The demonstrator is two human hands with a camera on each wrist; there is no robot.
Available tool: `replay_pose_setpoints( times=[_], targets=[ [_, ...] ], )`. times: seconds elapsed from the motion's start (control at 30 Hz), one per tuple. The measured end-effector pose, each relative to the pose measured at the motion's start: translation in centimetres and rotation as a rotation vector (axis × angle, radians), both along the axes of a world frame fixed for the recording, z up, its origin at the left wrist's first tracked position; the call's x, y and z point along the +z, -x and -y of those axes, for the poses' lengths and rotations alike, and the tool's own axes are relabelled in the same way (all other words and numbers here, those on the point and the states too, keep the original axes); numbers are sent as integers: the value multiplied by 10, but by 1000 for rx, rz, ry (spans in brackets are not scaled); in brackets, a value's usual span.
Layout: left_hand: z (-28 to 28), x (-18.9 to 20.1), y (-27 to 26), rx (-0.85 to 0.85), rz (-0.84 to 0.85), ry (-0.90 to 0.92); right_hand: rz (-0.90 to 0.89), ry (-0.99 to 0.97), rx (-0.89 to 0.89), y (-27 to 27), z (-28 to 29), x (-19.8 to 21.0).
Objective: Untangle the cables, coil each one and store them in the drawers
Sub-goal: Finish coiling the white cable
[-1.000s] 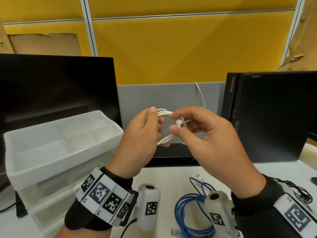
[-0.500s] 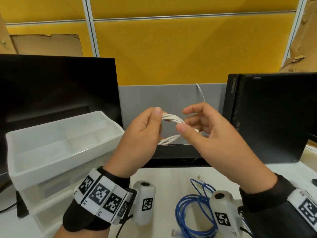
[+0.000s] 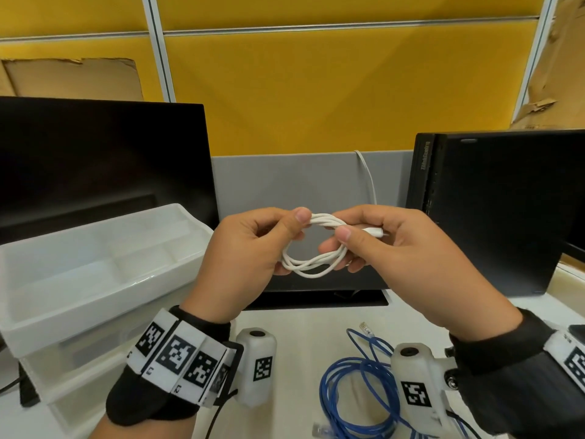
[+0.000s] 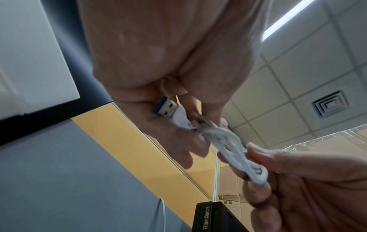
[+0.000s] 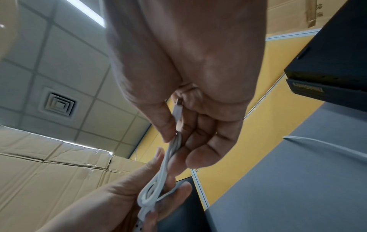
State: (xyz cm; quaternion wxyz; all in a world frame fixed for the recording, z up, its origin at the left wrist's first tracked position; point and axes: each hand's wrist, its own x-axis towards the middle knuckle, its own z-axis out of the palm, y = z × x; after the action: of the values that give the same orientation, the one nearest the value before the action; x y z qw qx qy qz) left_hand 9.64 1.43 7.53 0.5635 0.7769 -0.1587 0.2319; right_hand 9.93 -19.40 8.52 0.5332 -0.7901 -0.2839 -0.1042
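Since a moment ago the right hand point(image 3: 395, 245) has pulled back, stretching the white cable point(image 3: 311, 248) coil wider; both it and the left hand point(image 3: 250, 248) pinch it above the desk point(image 3: 304, 343), light, floppy, springy, so grip across all loops.

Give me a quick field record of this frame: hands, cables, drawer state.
left hand: pinches one end of the white cable coil, USB-A plug in the palm
right hand: pinches the coil's other end, small plug by the thumb
white cable: coiled, held in the air
blue cable: loose loops on the desk, untouched
top drawer: open, no cable visible inside
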Motion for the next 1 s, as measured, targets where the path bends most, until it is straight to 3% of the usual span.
replay_pose_setpoints(
  times=[0.2,0.37,0.67,1.0],
  targets=[
    [-1,-1,-3,-48,-80,-49,-20,73,-12,-4,5,0],
    [17,-6,-1,-240,-215,9,-33,149,-76,-4,27,6],
    [99,-21,11,-376,-415,-73,-207,293,-163,27,121,4],
    [230,-58,22,-501,-594,-599,-408,661,-368,66,224,-47]
  ],
)
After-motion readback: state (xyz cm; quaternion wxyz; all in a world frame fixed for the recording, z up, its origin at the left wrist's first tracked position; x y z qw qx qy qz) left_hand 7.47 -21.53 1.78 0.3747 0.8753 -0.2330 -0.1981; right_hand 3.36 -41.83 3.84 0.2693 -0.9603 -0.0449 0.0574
